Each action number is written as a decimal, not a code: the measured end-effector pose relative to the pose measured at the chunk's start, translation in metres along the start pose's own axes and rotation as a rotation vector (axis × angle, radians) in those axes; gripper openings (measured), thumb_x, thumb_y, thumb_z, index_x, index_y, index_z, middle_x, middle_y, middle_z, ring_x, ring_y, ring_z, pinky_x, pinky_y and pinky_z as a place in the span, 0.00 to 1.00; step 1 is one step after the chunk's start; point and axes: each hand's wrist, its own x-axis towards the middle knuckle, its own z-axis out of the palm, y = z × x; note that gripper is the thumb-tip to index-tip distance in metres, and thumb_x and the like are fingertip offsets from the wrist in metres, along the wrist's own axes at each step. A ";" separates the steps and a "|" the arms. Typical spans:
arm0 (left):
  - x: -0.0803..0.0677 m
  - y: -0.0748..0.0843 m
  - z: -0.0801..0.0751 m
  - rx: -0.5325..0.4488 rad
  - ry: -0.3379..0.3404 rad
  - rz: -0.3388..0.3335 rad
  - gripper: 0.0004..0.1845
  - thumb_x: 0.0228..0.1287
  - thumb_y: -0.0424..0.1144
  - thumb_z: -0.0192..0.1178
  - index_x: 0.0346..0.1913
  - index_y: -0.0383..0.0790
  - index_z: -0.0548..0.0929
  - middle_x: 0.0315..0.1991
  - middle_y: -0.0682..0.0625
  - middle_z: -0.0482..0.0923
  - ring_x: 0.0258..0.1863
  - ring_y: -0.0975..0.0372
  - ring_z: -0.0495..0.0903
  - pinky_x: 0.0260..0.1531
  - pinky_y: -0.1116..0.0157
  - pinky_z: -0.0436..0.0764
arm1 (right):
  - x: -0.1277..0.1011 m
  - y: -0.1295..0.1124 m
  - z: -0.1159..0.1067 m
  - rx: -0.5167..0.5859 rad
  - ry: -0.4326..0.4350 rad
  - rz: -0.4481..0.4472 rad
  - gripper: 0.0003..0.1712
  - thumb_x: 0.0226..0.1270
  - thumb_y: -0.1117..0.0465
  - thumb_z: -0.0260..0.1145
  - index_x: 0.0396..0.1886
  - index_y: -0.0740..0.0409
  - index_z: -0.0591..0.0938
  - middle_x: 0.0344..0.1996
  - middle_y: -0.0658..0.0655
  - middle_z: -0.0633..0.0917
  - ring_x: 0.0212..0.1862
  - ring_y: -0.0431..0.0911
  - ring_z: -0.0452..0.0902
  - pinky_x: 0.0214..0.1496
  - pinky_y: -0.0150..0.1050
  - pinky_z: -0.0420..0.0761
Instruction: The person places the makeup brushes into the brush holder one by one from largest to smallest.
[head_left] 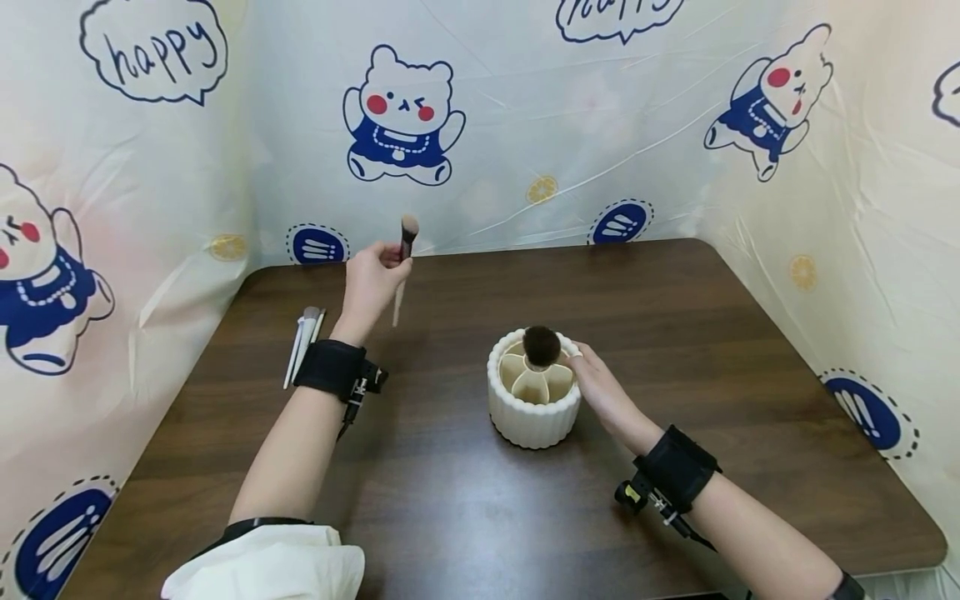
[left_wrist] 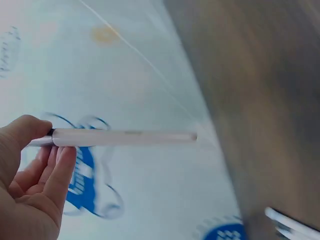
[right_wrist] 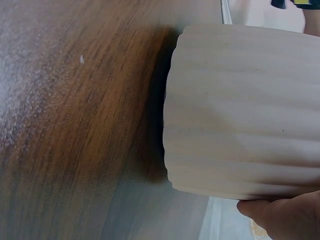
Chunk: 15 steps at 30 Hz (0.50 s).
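My left hand (head_left: 372, 287) pinches a makeup brush (head_left: 400, 304) between thumb and fingertips, above the back left of the table. Its pale bristle head points up and its light handle hangs down. In the left wrist view, the handle (left_wrist: 125, 137) sticks out bare past the fingertips. A cream, ribbed brush holder (head_left: 534, 425) with inner compartments stands upright on the table. My right hand (head_left: 603, 392) grips its right side near the rim, with some fingers hidden behind it. One fluffy dark makeup brush (head_left: 542, 346) stands in the holder, head up.
Several light-handled makeup brushes (head_left: 302, 346) lie together on the table, left of my left wrist. The brown wooden table (head_left: 465, 517) meets a printed cloth backdrop (head_left: 510, 150) at its back and sides.
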 end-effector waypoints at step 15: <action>-0.040 0.100 0.006 -0.367 -0.103 0.135 0.13 0.59 0.32 0.63 0.46 0.29 0.79 0.42 0.37 0.82 0.42 0.54 0.81 0.46 0.66 0.79 | 0.000 -0.001 0.001 0.004 0.012 -0.016 0.29 0.74 0.60 0.37 0.71 0.67 0.57 0.71 0.66 0.59 0.73 0.54 0.51 0.74 0.50 0.53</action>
